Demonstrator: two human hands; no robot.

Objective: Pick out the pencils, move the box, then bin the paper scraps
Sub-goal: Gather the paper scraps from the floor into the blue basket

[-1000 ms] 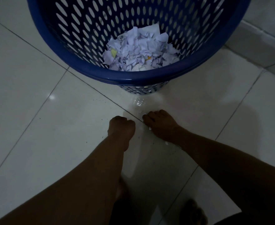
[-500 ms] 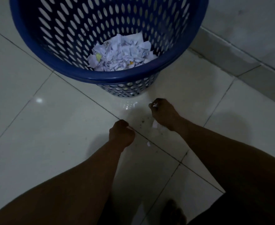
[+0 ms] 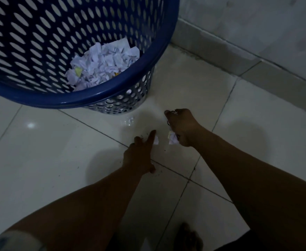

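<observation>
A blue perforated bin (image 3: 94, 96) stands on the tiled floor at the upper left, with a heap of white paper scraps (image 3: 103, 64) in its bottom. My right hand (image 3: 182, 127) is closed around several paper scraps, which stick out at its top and underside (image 3: 172, 139). My left hand (image 3: 141, 154) rests low over the floor with its forefinger stretched out, touching a small white scrap (image 3: 156, 140) on the tile. Another tiny scrap (image 3: 130, 120) lies by the bin's base. No pencils or box are in view.
A wall with a tiled skirting (image 3: 230, 51) runs along the upper right, close behind the bin. Glossy white floor tiles (image 3: 49, 160) spread to the left. A bare foot (image 3: 188, 236) shows at the bottom edge.
The view has swung left and nearer, so the bin sits further left. My left hand has opened from a fist and points its forefinger at a scrap. My right hand stays closed on scraps.
</observation>
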